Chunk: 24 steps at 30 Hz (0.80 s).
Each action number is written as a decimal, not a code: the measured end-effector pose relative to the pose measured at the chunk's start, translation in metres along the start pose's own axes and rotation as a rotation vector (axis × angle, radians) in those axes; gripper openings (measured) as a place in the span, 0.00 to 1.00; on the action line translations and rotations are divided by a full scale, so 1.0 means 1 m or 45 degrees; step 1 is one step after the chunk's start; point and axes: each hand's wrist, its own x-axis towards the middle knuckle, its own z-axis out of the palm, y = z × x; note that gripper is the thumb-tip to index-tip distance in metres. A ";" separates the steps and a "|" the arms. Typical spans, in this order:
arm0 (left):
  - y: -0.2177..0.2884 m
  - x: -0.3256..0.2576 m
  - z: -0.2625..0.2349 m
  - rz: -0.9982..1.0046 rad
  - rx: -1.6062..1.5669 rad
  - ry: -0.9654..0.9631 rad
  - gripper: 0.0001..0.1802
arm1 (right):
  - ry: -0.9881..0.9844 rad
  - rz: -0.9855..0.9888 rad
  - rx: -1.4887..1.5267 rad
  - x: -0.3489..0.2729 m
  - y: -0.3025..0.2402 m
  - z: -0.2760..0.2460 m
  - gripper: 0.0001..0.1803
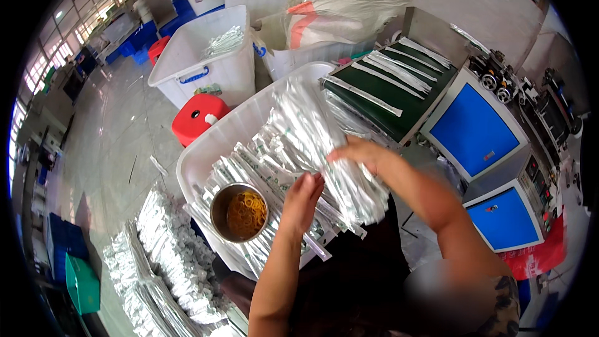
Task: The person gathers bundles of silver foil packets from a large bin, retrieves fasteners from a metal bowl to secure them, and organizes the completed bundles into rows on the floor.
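A: Entry, bench view. Where is the bundle of long silver sachets (349, 175)?

B: On top of the loose sachets filling the white tub (206, 156) in front of the person. Long axis runs from the far end of the tub, upper left, down toward the person's lap at lower right.

A: Hands?

B: Right hand (362, 153) lies over the bundle's upper side, fingers curled down around it. Left hand (302, 200) presses flat against the near side, fingers held together and pointing away from the body.

A: Neighbours?

B: Steel bowl (239, 212) of orange rubber bands sits on the sachets, just left of the left hand. Green conveyor belt (387, 97) beyond the tub carries more sachets, lying crosswise.
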 end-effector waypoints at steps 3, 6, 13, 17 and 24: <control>0.012 0.004 0.005 -0.162 -0.271 -0.177 0.43 | -0.170 0.230 -0.097 -0.049 0.029 0.040 0.39; -0.010 -0.026 -0.007 -0.205 -0.462 -0.362 0.33 | -0.318 0.283 0.317 -0.072 0.093 0.067 0.37; -0.017 -0.095 -0.019 -0.308 -0.527 -0.078 0.28 | -0.540 0.111 -0.114 -0.097 0.115 0.093 0.32; -0.021 -0.100 -0.007 -0.314 -0.701 -0.338 0.25 | 0.273 -0.554 -0.820 -0.076 0.070 0.067 0.32; -0.003 -0.105 -0.006 -0.178 -0.334 -0.583 0.24 | -0.358 -1.134 -0.935 -0.026 0.032 0.130 0.09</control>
